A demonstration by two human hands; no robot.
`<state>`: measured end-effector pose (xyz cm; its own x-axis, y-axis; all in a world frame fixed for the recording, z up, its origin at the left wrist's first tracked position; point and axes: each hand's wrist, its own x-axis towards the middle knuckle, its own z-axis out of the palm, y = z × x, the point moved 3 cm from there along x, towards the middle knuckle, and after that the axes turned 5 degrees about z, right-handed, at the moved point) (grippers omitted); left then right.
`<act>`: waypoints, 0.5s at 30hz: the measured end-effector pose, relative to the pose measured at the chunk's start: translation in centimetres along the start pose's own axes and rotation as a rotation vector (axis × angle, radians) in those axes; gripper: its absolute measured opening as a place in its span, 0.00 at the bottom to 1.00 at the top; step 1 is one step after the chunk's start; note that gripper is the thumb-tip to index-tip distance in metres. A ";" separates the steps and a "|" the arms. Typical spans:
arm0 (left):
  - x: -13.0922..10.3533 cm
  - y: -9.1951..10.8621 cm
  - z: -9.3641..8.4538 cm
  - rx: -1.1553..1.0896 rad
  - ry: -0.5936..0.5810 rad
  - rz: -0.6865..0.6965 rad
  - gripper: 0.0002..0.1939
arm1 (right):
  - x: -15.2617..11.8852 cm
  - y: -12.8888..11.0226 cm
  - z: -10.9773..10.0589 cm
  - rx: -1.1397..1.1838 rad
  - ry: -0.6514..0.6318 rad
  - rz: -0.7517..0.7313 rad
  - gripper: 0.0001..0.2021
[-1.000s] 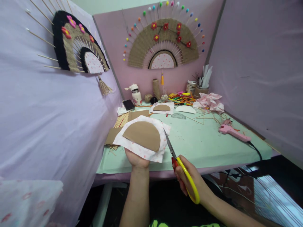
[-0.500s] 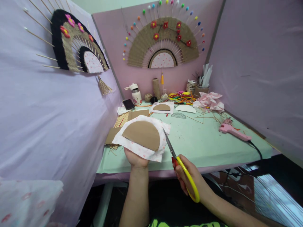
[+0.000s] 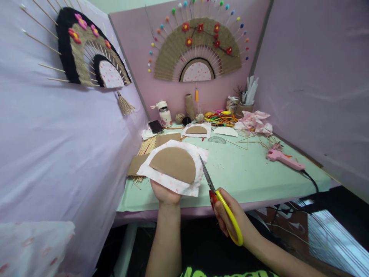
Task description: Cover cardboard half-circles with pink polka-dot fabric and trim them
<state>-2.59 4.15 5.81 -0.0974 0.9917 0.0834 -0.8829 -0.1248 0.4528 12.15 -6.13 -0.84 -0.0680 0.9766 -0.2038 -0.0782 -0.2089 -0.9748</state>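
Observation:
My left hand supports a white fabric piece with pink spots from below; its fingers are hidden underneath. On that fabric lies a brown cardboard half-disc, with a margin of cloth showing all round it. My right hand grips a pair of scissors with yellow and red handles. The blades look closed together and point up and left, their tip at the right edge of the fabric. Whether the tip touches the cloth I cannot tell.
A pink glue gun with a cord lies at the right. Farther back are a second cardboard half-disc on cloth, a protractor, a white bottle and crumpled pink cloth. Thin sticks lie at the left; decorated fans hang behind.
The view has shifted slightly. My hands, the fabric with its cardboard, and the scissors hold nearly the same positions.

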 end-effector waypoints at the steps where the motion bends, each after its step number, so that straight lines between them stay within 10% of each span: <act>1: 0.0 0.0 0.0 0.000 -0.003 0.000 0.26 | 0.0 0.0 0.0 -0.006 -0.001 0.000 0.25; 15: -0.1 -0.5 -0.3 0.023 -0.007 -0.084 0.24 | -0.4 -0.9 -0.4 -0.070 -0.024 -0.041 0.26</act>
<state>-2.28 4.11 5.32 -0.0198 0.9985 0.0503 -0.8770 -0.0415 0.4787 12.65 -6.34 0.03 -0.0900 0.9827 -0.1620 -0.0122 -0.1638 -0.9864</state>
